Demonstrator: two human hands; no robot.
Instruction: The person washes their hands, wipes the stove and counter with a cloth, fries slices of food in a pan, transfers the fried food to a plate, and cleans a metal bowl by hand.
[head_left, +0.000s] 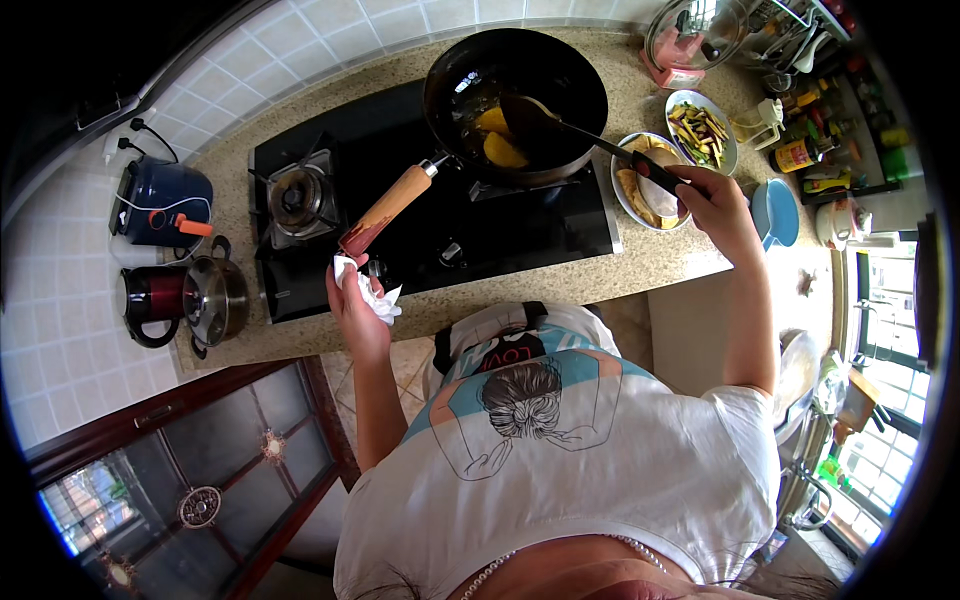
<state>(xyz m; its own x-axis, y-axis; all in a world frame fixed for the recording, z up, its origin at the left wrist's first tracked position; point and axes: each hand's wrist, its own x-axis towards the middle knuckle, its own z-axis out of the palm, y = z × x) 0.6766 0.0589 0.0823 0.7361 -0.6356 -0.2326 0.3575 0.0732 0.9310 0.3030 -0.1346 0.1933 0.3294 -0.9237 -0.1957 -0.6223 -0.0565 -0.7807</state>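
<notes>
A black wok (559, 75) stands over the right burner of the gas hob, with a wooden handle (390, 206) reaching toward me. Two yellow pieces of food (502, 150) lie in oil at its bottom. My right hand (712, 202) grips the black handle of a spatula (529, 116), whose dark blade is inside the wok beside the food. In my left hand (356, 300) is a crumpled white tissue (375, 295). Its fingertips are at the end of the wok handle; whether they press on it I cannot tell. Under the spatula handle sits a plate of golden-brown pieces (637, 199).
A plate of cut vegetable strips (701, 131) and a blue plastic vessel (776, 214) are at right. Behind them a glass lid (694, 34) leans in a pink stand. Left are a bare burner (296, 196), a lidded pot (217, 300), an electric kettle (154, 300) and a blue toaster (165, 195).
</notes>
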